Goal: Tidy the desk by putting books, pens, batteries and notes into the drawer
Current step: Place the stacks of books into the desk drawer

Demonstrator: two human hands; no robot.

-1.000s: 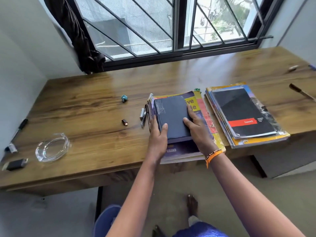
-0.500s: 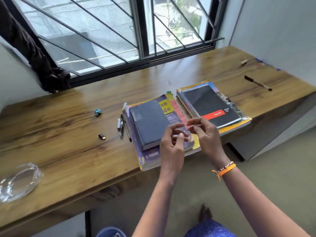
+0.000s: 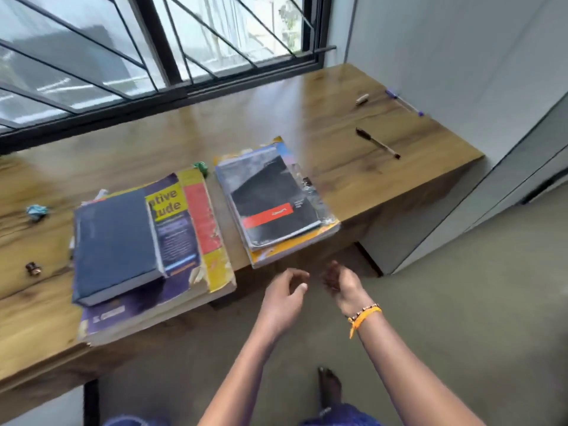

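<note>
A dark blue hardback (image 3: 115, 244) lies on a large purple and yellow book (image 3: 187, 229) at the desk's front edge. To the right sits a second pile topped by a black notebook with a red band (image 3: 270, 198). A black pen (image 3: 377, 142) and a purple pen (image 3: 404, 101) lie at the far right. My left hand (image 3: 284, 295) and my right hand (image 3: 341, 284) hover side by side below the desk edge, fingers loosely curled, holding nothing that I can see.
The wooden desk (image 3: 353, 179) runs under a barred window. A crumpled blue note (image 3: 37, 212), a small dark battery-like piece (image 3: 33, 268), a green scrap (image 3: 201, 167) and a small beige item (image 3: 362, 99) lie on it. A grey cabinet (image 3: 522, 179) stands at right.
Both hands have left the blue hardback and dropped below the desk's front edge to the right. The view has swung right, so the glass dish and markers at left are out of frame.
</note>
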